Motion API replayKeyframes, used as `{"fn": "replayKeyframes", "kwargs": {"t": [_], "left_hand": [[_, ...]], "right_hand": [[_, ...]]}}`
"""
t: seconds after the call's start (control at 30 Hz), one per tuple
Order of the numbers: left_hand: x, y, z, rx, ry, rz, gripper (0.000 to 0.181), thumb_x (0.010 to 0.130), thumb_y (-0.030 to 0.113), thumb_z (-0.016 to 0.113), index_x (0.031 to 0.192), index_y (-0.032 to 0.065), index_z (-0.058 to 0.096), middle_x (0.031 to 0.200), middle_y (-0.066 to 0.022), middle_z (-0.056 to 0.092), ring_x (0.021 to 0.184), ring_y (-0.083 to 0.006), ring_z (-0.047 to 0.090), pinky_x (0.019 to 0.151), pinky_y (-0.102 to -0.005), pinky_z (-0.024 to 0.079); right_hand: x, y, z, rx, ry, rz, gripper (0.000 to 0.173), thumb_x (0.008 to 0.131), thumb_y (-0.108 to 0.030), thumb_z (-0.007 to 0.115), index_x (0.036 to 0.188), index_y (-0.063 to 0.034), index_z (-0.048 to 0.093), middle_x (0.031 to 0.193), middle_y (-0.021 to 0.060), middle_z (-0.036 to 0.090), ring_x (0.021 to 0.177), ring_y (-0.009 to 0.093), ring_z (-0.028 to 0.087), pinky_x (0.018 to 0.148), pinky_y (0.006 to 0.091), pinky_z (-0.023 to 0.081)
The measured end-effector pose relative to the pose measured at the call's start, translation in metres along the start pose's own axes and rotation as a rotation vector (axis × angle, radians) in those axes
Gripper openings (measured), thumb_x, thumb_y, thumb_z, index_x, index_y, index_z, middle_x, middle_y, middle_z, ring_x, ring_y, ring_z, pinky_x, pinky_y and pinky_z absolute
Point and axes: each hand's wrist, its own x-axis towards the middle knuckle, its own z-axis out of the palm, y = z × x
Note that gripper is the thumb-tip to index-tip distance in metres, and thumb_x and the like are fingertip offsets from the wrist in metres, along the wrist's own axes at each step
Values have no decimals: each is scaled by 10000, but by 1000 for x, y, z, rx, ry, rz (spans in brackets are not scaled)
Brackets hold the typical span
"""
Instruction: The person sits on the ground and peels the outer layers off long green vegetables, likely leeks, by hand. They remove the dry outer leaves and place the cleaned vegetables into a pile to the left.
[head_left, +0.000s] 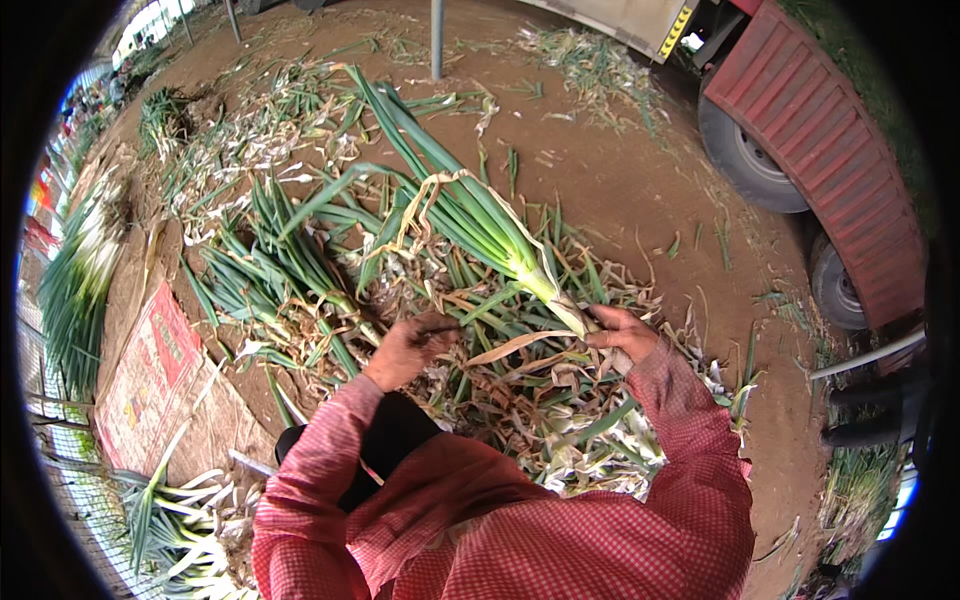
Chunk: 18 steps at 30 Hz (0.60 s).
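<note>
My right hand (621, 335) grips a large green onion (525, 270) near its root end. The plant's long green leaves reach up and to the left, with dry tan leaves hanging from them. My left hand (416, 346) is to the left of the stalk, its fingers curled over the heap of trimmings; whether it holds a leaf cannot be told. Beyond my left hand lies a pile of untrimmed green onions (277, 262). Stripped leaves and dry husks (517, 397) cover the ground between my arms.
A bundle of green onions (82, 277) lies at the far left, and peeled ones (187, 532) lie at lower left beside a printed sack (172, 382). A metal post (437, 37) stands ahead. A truck wheel (754, 154) and red side panel (832, 150) are at right.
</note>
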Motion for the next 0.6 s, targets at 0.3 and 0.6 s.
{"fn": "replayKeyframes", "kwargs": {"t": [0.3, 0.6], "left_hand": [[42, 5, 29, -1158, 172, 76, 456, 815, 203, 638, 1173, -13, 454, 1174, -124, 531, 1129, -254, 480, 1015, -406, 327], [37, -20, 7, -1459, 352, -55, 160, 795, 91, 631, 922, 6, 581, 903, -79, 628, 833, -202, 618, 829, -350, 499]], "right_hand": [[-8, 2, 20, 25, -154, 16, 433, 822, -84, 592, 1210, 52, 457, 1000, 49, 589, 908, 133, 553, 811, 247, 429], [85, 5, 103, -854, 134, -457, 438, 782, -342, 670, 1060, -10, 603, 923, 154, 640, 791, 208, 587, 718, 332, 455]]}}
